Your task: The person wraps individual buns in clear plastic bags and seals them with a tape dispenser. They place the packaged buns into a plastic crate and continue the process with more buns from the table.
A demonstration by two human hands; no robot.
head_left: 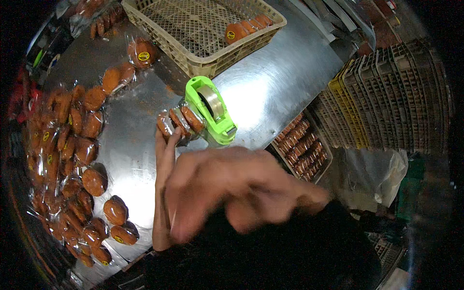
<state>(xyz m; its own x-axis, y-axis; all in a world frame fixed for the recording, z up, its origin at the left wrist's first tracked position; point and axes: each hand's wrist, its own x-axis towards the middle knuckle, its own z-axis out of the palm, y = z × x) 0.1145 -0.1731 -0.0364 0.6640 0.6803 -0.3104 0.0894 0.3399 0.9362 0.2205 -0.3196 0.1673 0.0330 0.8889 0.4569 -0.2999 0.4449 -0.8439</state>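
Observation:
My left hand [164, 154] grips a clear-wrapped pack of brown round pastries [176, 123], its fingertips at the pack's near left end. The pack is beside a bright green tape dispenser [205, 104] with a roll of clear tape. My right hand [246, 183] is close to the camera in the lower middle, badly blurred, partly over the left forearm; what its fingers hold, if anything, I cannot make out. Many more bagged pastries [94, 181], several with round yellow stickers, lie along the left of the steel table [125, 179].
A plastic crate [169, 34] holding a wrapped row of pastries [246, 29] stands at the back. Right of the table are a lower crate [302, 145] full of packed pastries, tall stacked crates [382, 96] with one yellow among them, and a translucent plastic sheet [369, 174].

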